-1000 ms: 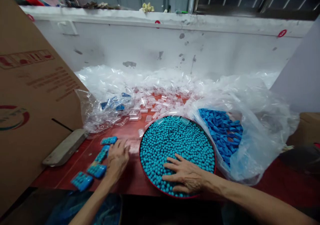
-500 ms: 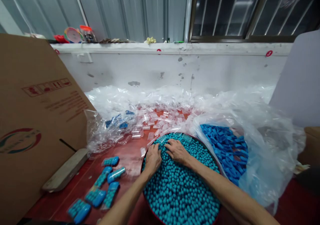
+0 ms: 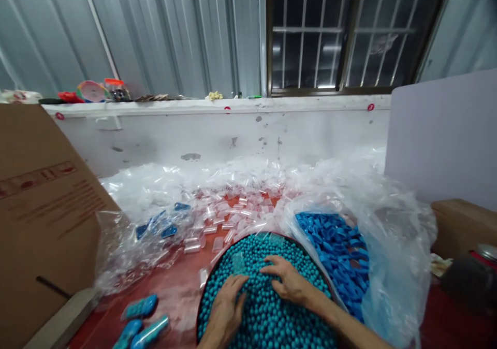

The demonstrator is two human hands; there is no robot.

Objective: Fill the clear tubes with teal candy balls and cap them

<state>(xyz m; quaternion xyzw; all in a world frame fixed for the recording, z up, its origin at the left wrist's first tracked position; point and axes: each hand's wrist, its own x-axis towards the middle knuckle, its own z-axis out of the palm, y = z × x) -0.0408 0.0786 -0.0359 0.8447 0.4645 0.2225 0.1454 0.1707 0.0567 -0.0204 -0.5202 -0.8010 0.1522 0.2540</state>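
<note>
Hands (image 3: 227, 307) (image 3: 291, 282) over teal beads (image 3: 267, 315), red "3" sticker (image 3: 370, 107), blurred carton print (image 3: 58, 209)

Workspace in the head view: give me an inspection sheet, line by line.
Surface: red table, partly covered.
Things: beads in a round tray; three blue packs to its left; clear pieces beyond it; blue parts in a bag to its right.
Clutter: crumpled plastic along the wall.
Hands: left hand and right hand at the beads, fingers apart.
Cables: nothing seen for certain.
Surroundings: box left, panel right, barred window behind.
</note>
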